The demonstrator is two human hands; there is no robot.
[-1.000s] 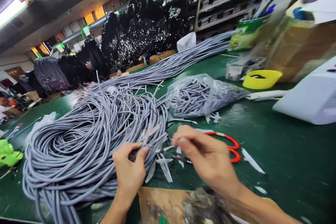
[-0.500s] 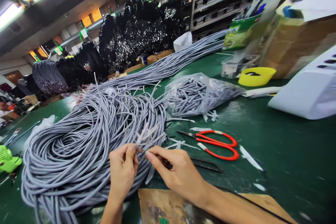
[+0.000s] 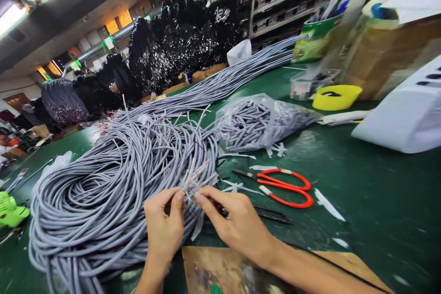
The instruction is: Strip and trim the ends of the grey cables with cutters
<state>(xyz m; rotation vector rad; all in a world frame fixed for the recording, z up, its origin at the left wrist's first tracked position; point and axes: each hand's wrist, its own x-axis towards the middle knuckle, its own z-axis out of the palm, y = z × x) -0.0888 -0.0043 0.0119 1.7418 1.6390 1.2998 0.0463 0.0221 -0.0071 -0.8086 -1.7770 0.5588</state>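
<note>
The left hand point(image 3: 164, 215) and the right hand point(image 3: 234, 216) are meeting thumb-and-forefinger over pale strands point(image 3: 195, 177) at a cable end, both pinching them, though which strand each is gripping is too fine to tell. The fingertips are facing one another just apart, probably because such thin stuff is needing steadying from one side while the other side is working it. Beneath and beyond them, grey cables point(image 3: 138, 147) are lying looped across the left part of the tabletop point(image 3: 389, 202), perhaps because coiling is keeping their length contained, with many ends gathering beside the hands. A brown board point(image 3: 206, 264) is lying at the near edge, below the hands, possibly protecting the surface. Red-handled scissors point(image 3: 280, 184) are resting just right of the right hand, likely for easy reach, with white strips point(image 3: 329, 204) scattering toward the right edge. Farther back, a clear bag point(image 3: 255, 121) is keeping short grey pieces together, and a straight cable bundle point(image 3: 220, 85) is running along the far edge, near a green tin point(image 3: 317, 39) holding pens.
</note>
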